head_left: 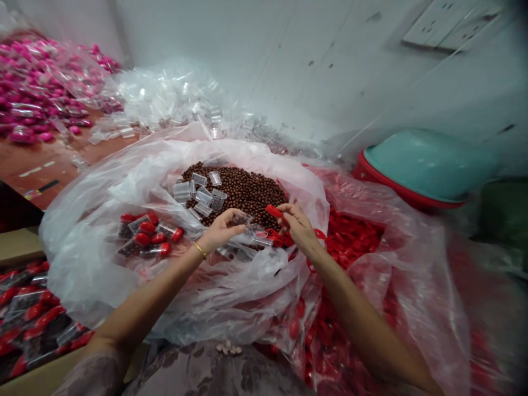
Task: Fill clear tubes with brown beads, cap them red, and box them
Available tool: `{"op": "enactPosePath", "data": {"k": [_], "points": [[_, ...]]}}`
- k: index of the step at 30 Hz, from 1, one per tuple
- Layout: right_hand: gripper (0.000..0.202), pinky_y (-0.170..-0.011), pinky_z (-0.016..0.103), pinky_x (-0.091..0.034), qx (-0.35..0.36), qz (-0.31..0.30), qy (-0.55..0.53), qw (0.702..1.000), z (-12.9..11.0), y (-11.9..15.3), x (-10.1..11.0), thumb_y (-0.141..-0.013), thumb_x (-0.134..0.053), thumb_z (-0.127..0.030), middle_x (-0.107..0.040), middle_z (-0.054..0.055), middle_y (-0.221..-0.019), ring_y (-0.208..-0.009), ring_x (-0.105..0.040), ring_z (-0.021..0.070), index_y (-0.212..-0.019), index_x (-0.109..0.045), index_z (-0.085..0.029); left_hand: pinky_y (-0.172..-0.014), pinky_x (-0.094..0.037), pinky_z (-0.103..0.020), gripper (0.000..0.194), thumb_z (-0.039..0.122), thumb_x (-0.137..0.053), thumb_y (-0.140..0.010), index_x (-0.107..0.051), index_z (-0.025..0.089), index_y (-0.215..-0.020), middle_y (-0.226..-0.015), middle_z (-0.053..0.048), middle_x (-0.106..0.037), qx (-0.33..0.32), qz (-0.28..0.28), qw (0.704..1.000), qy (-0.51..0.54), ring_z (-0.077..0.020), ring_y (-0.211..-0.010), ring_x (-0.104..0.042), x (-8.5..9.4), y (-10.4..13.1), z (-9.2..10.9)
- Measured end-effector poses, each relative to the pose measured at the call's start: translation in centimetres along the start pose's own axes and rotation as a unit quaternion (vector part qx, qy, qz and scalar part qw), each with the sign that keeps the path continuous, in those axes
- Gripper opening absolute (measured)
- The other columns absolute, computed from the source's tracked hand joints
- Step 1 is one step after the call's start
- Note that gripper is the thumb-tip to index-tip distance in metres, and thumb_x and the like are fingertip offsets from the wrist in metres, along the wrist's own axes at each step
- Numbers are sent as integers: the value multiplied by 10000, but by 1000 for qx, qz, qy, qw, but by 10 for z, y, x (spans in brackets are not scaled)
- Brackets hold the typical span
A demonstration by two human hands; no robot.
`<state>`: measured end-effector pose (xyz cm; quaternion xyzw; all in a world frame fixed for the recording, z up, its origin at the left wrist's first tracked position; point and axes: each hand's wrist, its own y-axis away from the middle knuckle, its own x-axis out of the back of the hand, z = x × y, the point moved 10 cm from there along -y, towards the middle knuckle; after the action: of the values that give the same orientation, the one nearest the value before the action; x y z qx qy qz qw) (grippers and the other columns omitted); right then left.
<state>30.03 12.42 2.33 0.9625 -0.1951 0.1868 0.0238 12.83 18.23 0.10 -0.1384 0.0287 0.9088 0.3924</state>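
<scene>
Beyond and right of your right hand (297, 224), you have a teal basin (431, 159) lying over a red basin (394, 186); above these, white socket panels (439, 25) on the spotted wall (284, 66). Far beyond-left of your left hand (226, 226): a pink heap (39, 82) on a reddish-brown surface (20, 162).

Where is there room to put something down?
The reddish tabletop at left has a bare patch between the pink pile and white plastic sheet, near some strips. The sheet's rumpled left side is bare too. It's crowded around the left hand and right hand: brown beads, clear containers, red pieces.
</scene>
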Motion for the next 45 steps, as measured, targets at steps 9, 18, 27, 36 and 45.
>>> {"op": "enactPosePath", "data": {"k": [9,18,27,36,45], "points": [[425,-393,221,-428,21,-38,-69,997,-28,40,-46,-831,-454,-534,-437,-45,-605,-435,-395,77,-1045,-602,-198,-743,-427,-245,398,370,-665,-712,-527,135,-1002,-894,-30,-557,-25,-29,998,-50,-128,-801,-520,-30,8,0],[405,-840,330,-526,171,-32,123,977,-47,59,-49,-920,-379,-354,-698,68,-932,-962,-636,194,-1209,-596,-172,-729,-408,-252,350,386,-566,-794,-523,135,-1034,-881,-27,-552,-55,-26,979,-197,-135,-788,-496,-35,23,7],[371,-615,237,-530,340,-54,345,873,-69,96,-52,-931,-363,-233,-716,112,-862,-694,-674,152,-1202,-568,-85,-675,-390,-262,244,346,-549,-802,-539,129,-913,-814,-25,-556,-39,-98,952,-288,-143,-736,-482,-51,33,6],[391,-553,243,-495,374,-19,411,831,-85,116,-57,-942,-340,-216,-702,95,-766,-611,-643,147,-1268,-476,-48,-629,-379,-239,227,281,-615,-706,-557,137,-872,-763,6,-554,-48,-95,948,-301,-127,-689,-486,-56,36,17],[462,-574,248,-457,206,-93,336,915,-55,91,-56,-925,-307,-424,-683,84,-696,-635,-626,162,-940,-689,-163,-562,-312,-224,234,368,-597,-754,-541,144,-790,-663,19,-499,-9,-83,940,-330,-111,-614,-423,-52,43,-10]]}}
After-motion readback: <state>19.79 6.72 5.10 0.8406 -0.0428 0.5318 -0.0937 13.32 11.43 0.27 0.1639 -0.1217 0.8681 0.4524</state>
